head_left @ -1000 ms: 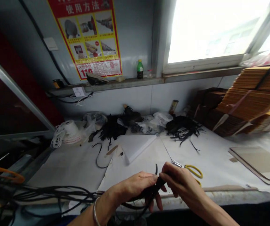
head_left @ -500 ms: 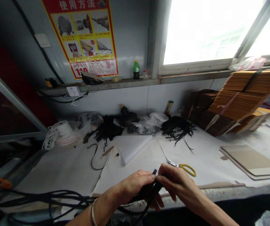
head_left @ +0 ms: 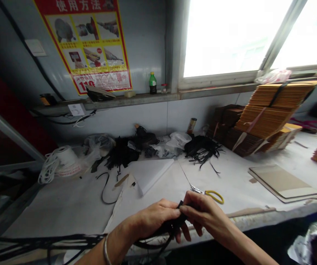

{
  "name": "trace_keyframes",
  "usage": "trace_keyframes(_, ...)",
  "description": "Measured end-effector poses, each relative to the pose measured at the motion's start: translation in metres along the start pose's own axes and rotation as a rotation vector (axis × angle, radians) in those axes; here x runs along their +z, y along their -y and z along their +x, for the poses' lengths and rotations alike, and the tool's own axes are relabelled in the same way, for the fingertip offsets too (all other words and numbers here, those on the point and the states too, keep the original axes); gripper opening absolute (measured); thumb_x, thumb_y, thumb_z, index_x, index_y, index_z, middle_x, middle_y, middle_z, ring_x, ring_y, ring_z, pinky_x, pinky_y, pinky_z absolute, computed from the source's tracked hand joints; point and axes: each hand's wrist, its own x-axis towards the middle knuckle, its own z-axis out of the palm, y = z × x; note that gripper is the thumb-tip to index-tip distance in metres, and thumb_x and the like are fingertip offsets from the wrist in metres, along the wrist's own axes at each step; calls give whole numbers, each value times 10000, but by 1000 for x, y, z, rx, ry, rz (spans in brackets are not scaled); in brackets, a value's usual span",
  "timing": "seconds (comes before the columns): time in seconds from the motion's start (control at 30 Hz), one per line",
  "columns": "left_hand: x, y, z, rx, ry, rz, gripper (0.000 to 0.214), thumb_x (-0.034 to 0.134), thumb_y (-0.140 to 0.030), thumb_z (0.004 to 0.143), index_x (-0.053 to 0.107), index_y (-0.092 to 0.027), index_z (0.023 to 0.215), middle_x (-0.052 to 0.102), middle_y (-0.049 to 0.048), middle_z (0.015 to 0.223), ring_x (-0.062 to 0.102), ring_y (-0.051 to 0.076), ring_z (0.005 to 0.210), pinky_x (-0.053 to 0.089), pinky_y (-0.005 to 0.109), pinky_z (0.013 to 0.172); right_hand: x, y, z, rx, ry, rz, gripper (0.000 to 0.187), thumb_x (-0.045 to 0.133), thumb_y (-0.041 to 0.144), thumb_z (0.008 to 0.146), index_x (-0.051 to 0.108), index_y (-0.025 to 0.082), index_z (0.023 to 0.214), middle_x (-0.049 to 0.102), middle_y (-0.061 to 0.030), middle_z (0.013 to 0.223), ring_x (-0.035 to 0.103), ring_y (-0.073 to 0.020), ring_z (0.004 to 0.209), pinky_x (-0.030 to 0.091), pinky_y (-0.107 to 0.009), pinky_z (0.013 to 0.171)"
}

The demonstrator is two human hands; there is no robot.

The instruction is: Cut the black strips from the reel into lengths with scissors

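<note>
My left hand point(head_left: 162, 217) is closed around several black straps point(head_left: 165, 237), its thumb pressed near their upper end. My right hand point(head_left: 198, 211) pinches the same straps from the other side, its fingertips touching the left thumb. Loose lengths of strap hang below the hands, and more black straps point(head_left: 50, 241) run off to the left past my forearm. Just beyond my right hand lie yellow-handled scissors point(head_left: 213, 196) on the white-covered table point(head_left: 158, 184). The exact shape of the strap ends is partly hidden by my fingers.
Bundles of black strips point(head_left: 202, 149) and plastic bags point(head_left: 180, 140) line the wall. A white cord spool point(head_left: 66, 156) stands left. To the right are stacked orange-brown pieces point(head_left: 274, 114) and flat boards point(head_left: 284, 182). The table's front edge point(head_left: 257, 217) runs beneath my hands.
The view has turned slightly to the right, so the surroundings appear shifted left. Both hands keep hold of the straps, with the fingers moved a little closer around their upper end.
</note>
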Motion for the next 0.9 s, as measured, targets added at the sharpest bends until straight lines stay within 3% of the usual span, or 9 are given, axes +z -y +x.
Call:
trace_keyframes(0.13,6,-5,-1,-103,34,84,312,480,-302,814,634,-102,996,595,49,750,557,112,557,450,250,595,0,-2,-2,-44,-24,-22,419,596,533,790,455,147,710,440,37,527,404,-70,437,349,-157,368)
trace_keyframes(0.3,16,-12,-1,-142,-144,299,301,464,-381,854,604,-117,890,468,-21,656,420,60,489,347,199,505,0,2,-7,-63,-14,-36,405,593,518,794,445,155,693,443,29,552,415,-79,469,359,-156,373)
trace_keyframes(0.5,14,-6,1,-126,-37,40,333,514,-374,780,636,-85,895,630,99,802,585,139,593,449,267,601,4,3,-13,-87,-1,-40,369,566,476,832,435,160,693,476,26,519,463,-87,432,336,-156,383)
trace_keyframes(0.6,11,-1,2,-141,12,-56,328,523,-334,713,638,-78,883,630,92,740,583,146,552,441,263,557,4,6,-17,-118,-15,-126,359,535,461,856,449,158,683,453,34,503,434,-76,427,326,-152,391)
trace_keyframes(0.77,14,-4,2,-187,-126,130,214,517,-256,688,622,-113,808,508,-21,619,415,61,473,325,208,487,2,1,-19,-105,-66,-229,257,525,393,870,481,162,766,476,33,562,426,-79,475,338,-150,399)
trace_keyframes(0.9,18,-7,2,-174,-118,209,194,486,-234,709,611,-131,815,476,-31,611,386,68,495,299,219,501,1,-9,-20,-113,-74,-150,210,528,372,880,437,183,865,504,41,588,442,-86,486,347,-144,392)
